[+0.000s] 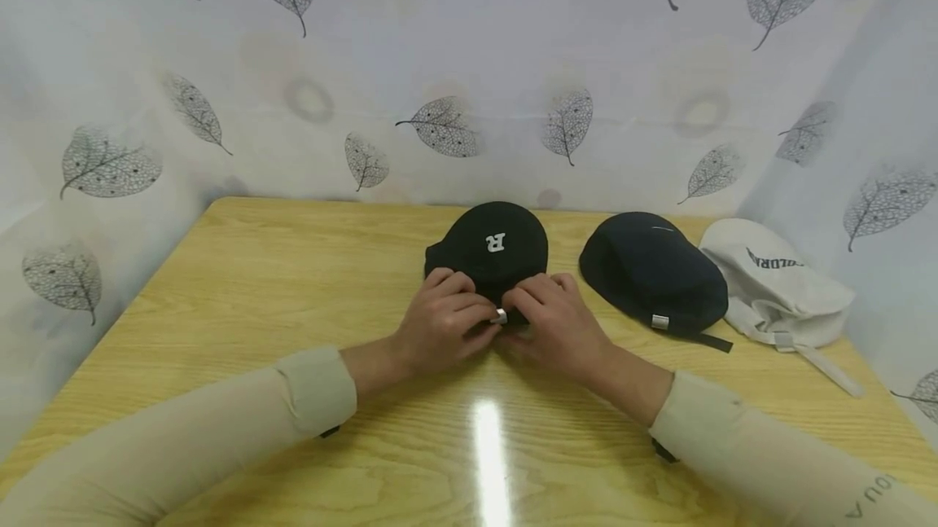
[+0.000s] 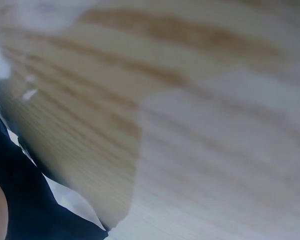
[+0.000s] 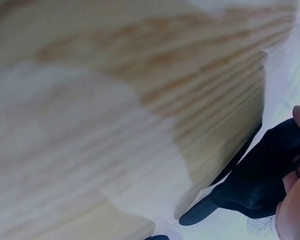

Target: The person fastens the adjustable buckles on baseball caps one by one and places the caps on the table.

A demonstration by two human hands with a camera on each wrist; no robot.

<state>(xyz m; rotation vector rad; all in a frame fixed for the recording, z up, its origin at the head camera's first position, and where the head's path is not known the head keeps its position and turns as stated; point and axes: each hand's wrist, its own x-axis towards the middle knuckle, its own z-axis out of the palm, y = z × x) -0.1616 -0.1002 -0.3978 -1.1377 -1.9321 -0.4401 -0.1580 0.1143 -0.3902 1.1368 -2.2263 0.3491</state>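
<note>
A black cap (image 1: 484,217) with a white letter R sits near the middle of the table, its strap side toward me. My left hand (image 1: 443,319) pinches the strap beside a small silver buckle (image 1: 501,316). From the other side, my right hand (image 1: 560,327) grips the strap close to that buckle. The fingertips of both hands almost meet there, and they hide much of the strap. In the right wrist view, dark cap fabric (image 3: 257,175) shows beside my fingers. Only a strip of dark fabric (image 2: 20,180) appears at the left wrist view's lower left.
To the right lies a navy cap (image 1: 652,266) with a silver buckle and a loose strap end. A white cap (image 1: 777,283) with dark lettering touches it, its strap hanging toward the right edge of the wooden table (image 1: 293,266). A leaf-patterned curtain (image 1: 498,63) stands behind.
</note>
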